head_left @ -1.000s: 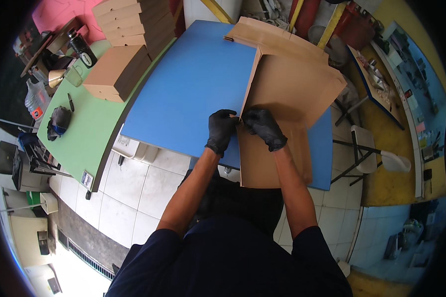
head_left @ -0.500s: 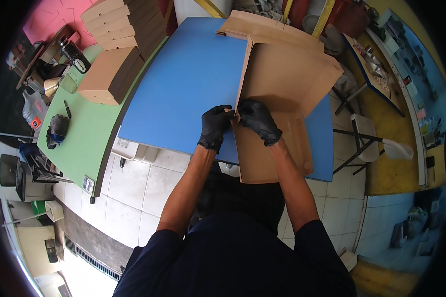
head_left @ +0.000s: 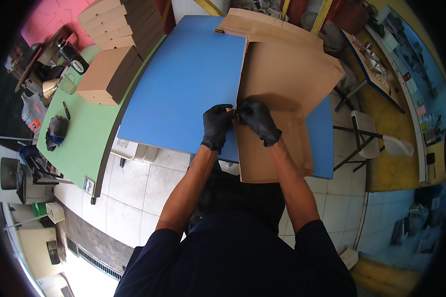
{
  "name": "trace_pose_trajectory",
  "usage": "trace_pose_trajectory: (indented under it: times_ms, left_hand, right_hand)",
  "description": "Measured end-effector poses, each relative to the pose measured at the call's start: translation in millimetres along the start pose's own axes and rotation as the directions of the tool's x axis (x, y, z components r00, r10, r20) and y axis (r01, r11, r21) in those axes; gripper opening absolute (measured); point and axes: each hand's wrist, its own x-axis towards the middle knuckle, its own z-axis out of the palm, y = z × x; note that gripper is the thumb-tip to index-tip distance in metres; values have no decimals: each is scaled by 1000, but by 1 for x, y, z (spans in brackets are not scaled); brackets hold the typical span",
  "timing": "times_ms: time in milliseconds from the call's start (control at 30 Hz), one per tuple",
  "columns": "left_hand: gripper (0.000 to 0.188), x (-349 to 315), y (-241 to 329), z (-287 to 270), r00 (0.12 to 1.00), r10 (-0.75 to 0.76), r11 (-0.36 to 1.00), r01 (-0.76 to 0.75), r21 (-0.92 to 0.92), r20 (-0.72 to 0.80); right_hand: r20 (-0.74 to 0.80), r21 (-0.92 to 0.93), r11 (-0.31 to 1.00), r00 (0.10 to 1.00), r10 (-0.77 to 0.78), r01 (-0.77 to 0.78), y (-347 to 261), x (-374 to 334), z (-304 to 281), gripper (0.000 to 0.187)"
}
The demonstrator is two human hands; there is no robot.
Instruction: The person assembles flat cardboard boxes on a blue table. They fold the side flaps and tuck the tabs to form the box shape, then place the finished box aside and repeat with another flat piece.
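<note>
While left hand (head_left: 217,126) and right hand (head_left: 257,122) pinch its left edge, the box (head_left: 294,99) lies rightward, long axis running forward.

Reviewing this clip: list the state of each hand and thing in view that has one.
Left hand: black-gloved, fingers pinched at the box's left edge
Right hand: black-gloved, curled at the same edge, fingertips hidden
Cardboard box: lid open
Cardboard sheets: flat, layered
Stacked boxes: shut
Black bottle: standing
Glass mug: upright, contents unclear
White chair: unfolded
</note>
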Motion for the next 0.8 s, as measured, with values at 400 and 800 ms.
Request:
trace_pose_trajectory:
  times_ms: [400, 800]
  left_hand:
    - [42, 4, 22, -11, 981, 89, 888, -157, 432, 173]
    - [50, -20, 43, -1, 980, 186, 824, -192, 533, 64]
  right_hand:
    - [106, 55, 990, 987, 124, -130, -11, 5, -9, 6]
    - [3, 219, 969, 993, 119, -117, 25, 5, 5, 11]
